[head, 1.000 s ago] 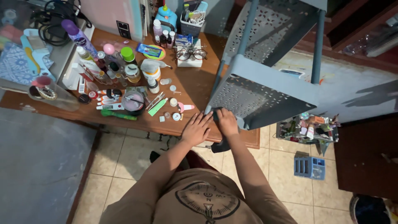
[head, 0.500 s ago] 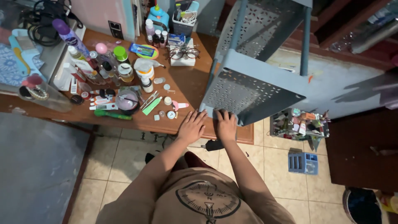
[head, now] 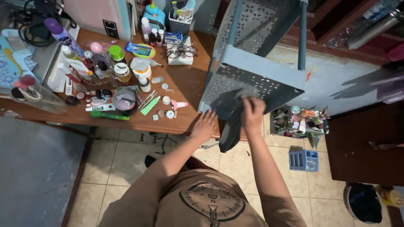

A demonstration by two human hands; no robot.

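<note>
Near the middle of the frame the person's right hand (head: 253, 112) is closed around a dark cloth (head: 230, 126), fingers curled over its upper end and pressing it against the perforated shelf of a grey-blue plastic rack (head: 252, 84) that stands tipped on the table's right end. The rest of the cloth hangs down from the grip, past the table edge and over the tiled floor (head: 126, 164). The left hand (head: 204, 126) lies flat and open, fingers spread, just left of the cloth, resting on the front edge of the wooden table (head: 185, 84) right beside the rack's lower corner; it holds nothing.

The left half of the table is crowded with toiletries (too many small ones to sort out): a tall purple-capped bottle (head: 63, 35) at upper left, a green-capped jar (head: 115, 52), a white pump bottle (head: 141, 69), a green tube (head: 149, 106) and a round lidded pot (head: 123, 101). A pair of glasses (head: 181, 51) sits on a white box towards the top centre, with a blue bottle (head: 155, 11) behind it.

To the right of the rack, lower down, a small tray of bottles (head: 299, 122) sits on the floor, and a blue slotted organiser (head: 304, 160) lies on the tiles just below it
</note>
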